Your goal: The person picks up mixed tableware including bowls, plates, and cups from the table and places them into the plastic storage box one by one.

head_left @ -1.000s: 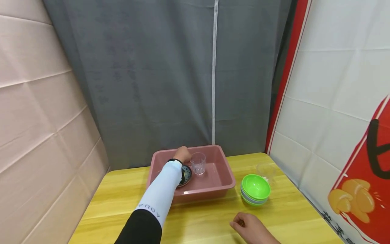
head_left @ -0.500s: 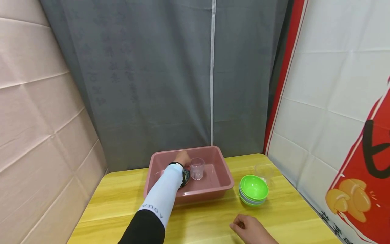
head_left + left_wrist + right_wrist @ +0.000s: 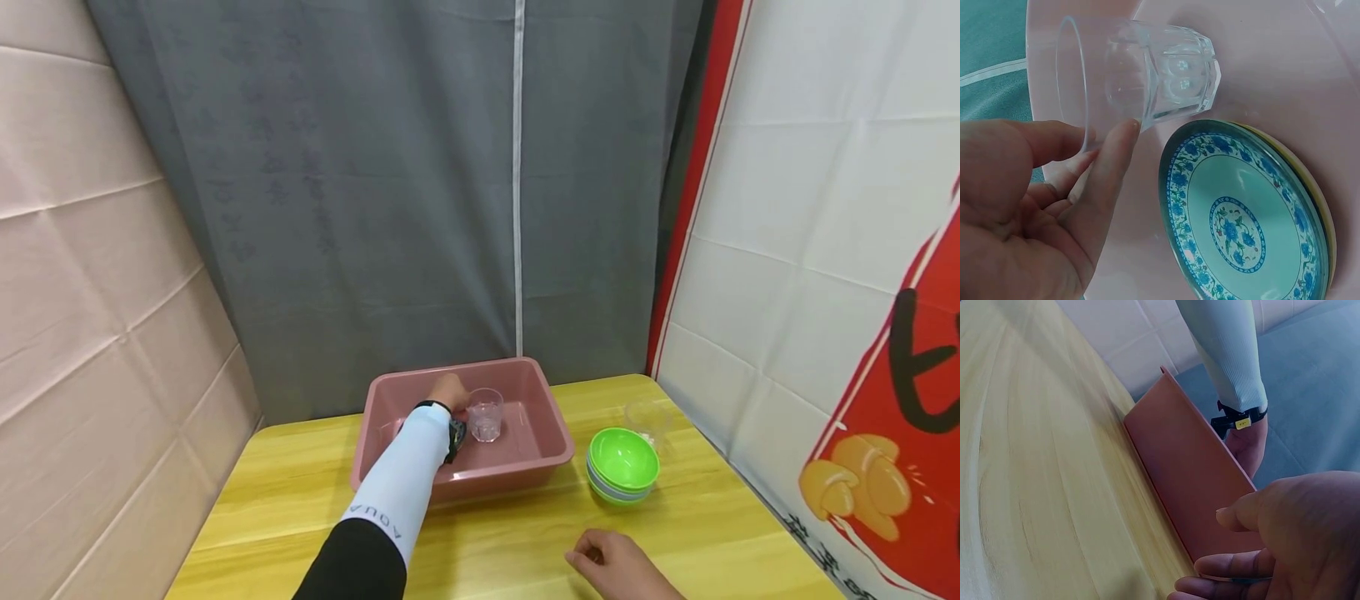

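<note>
My left hand [image 3: 450, 390] reaches into the pink plastic basin [image 3: 501, 477]. In the left wrist view, its thumb and fingers pinch the rim of a clear cup [image 3: 1179, 69] with a faceted base. Beside the cup, inside the basin, lies a small stack of plates [image 3: 1241, 212]; the top one has a blue floral border. My right hand [image 3: 618, 562] stays over the near right part of the table, its fingers loosely curled around nothing. From the right wrist view, the basin's outer side [image 3: 1172, 456] shows beyond those fingers.
Right of the basin stands a stack of bowls, a green bowl [image 3: 624, 460] on top. Behind it is a transparent cup-like thing [image 3: 648, 417]. A grey curtain [image 3: 390, 208] hangs behind the wooden table [image 3: 285, 483], with cloth walls left and right.
The left hand has lowered the clear cup slightly within the basin, still pinching its rim. During the last half second it hardly moves. The right hand keeps its place.
</note>
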Demonstrator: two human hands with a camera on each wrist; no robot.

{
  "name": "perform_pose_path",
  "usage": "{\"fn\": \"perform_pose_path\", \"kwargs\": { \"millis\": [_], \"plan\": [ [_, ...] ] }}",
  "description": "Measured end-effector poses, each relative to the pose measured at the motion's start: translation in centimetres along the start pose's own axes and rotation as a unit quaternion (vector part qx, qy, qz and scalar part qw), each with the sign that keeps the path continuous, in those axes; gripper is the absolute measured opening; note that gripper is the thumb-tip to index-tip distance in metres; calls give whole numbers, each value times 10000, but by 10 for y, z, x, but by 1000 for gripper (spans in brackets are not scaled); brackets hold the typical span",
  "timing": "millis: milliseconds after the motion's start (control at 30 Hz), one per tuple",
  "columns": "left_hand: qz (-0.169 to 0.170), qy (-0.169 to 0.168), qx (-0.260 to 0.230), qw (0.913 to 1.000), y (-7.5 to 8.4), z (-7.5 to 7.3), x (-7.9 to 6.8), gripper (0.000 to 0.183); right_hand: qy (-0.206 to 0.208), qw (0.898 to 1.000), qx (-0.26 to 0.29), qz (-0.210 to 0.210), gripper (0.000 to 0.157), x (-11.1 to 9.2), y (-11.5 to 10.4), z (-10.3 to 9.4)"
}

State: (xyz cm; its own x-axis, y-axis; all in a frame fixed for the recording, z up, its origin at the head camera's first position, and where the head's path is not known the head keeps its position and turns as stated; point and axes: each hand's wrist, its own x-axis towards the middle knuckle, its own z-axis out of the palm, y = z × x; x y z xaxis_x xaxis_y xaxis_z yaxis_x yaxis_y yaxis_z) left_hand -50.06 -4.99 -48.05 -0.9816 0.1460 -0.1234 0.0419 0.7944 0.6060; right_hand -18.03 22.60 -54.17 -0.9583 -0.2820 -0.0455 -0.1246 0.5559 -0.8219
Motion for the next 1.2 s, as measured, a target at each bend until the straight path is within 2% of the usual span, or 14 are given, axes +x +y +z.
{"fn": "perform_pose_path", "kwargs": {
  "millis": [200, 233, 300, 333, 367, 500, 533, 567, 633, 700, 833, 933, 1067, 1200],
  "plan": [
    [-114, -107, -329, 9993, -1, -8, -13, 25, -78, 9998, 29, 158, 24, 4, -3, 1],
    [-207, -144, -346, 9991, 10, -17, -28, 26, -90, 9998, 24, 182, 24, 5, -4, 1],
    [-55, -171, -272, 9995, 14, -24, -35, 27, -126, 9997, 23, 225, 25, 7, -5, 0],
    [160, -119, -214, 9996, 6, -23, -26, 28, -148, 9996, 16, 235, 25, 7, -5, 0],
    [236, -116, -236, 9994, 7, -27, -27, 27, -169, 9996, 16, 244, 25, 8, -5, -1],
    [495, 21, -121, 9987, 18, -43, -42, 32, -208, 9994, -8, 289, 27, 10, -5, -3],
    [560, 84, -92, 9984, 21, -47, -47, 34, -206, 9994, -10, 288, 27, 11, -5, -4],
    [495, 79, -120, 9987, 32, -56, -67, 36, -208, 9994, -5, 290, 27, 12, -4, -5],
    [699, 238, -140, 9972, 34, -65, -86, 40, -193, 9994, -20, 270, 27, 13, -4, -7],
    [956, 427, -131, 9944, 30, -71, -104, 41, -172, 9996, -46, 209, 27, 13, -2, -9],
    [1282, 967, -100, 9870, 14, -79, -146, 22, -107, 9998, -142, 60, 25, 13, 3, -12],
    [1285, 1384, -83, 9820, -1, -81, -174, 11, -50, 9998, -210, 2, 26, 13, 6, -13],
    [1198, 1776, -176, 9766, -22, -86, -201, 12, -5, 9997, -239, -17, 27, 15, 7, -15],
    [955, 2049, -248, 9738, -45, -84, -222, 15, 12, 9997, -253, 23, 27, 18, 6, -18]
  ]
}}
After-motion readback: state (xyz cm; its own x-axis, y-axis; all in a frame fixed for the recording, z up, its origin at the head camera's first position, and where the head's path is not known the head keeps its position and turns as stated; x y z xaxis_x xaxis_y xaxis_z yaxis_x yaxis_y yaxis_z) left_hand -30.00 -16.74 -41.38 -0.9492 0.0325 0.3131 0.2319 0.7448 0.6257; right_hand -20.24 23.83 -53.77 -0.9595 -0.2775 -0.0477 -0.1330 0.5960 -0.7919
